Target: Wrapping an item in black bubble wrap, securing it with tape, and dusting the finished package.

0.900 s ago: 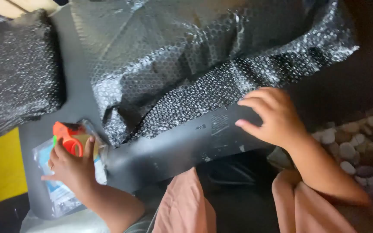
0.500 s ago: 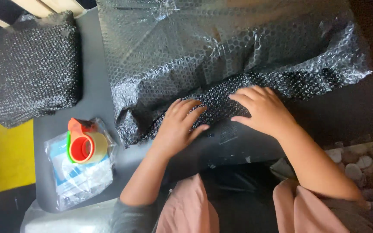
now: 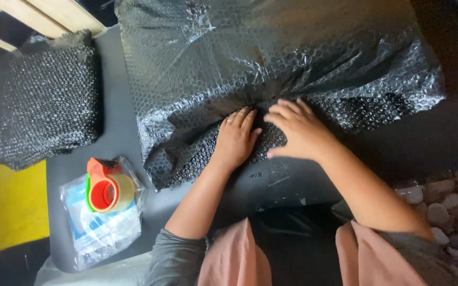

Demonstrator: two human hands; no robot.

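Both hands are flat on the big bundle (image 3: 271, 69) wrapped in black bubble wrap, side by side near its front edge. The left hand (image 3: 236, 139) is open, fingers stretched out and pressing the wrap down, not gripping anything. The right hand (image 3: 298, 130) is just beside it, nearly touching, also open with fingers spread on the wrap, thumb out toward the person. The bundle takes up most of the dark grey table (image 3: 117, 127), right in front of the person.

Off to the left there's a tape dispenser (image 3: 107, 188), orange and green, sitting on a clear plastic packet (image 3: 99, 228). Further left and up is a smaller bundle (image 3: 46, 98) in the same bubble wrap, well apart from the big one. Pebbles (image 3: 441, 206) show at the far right.
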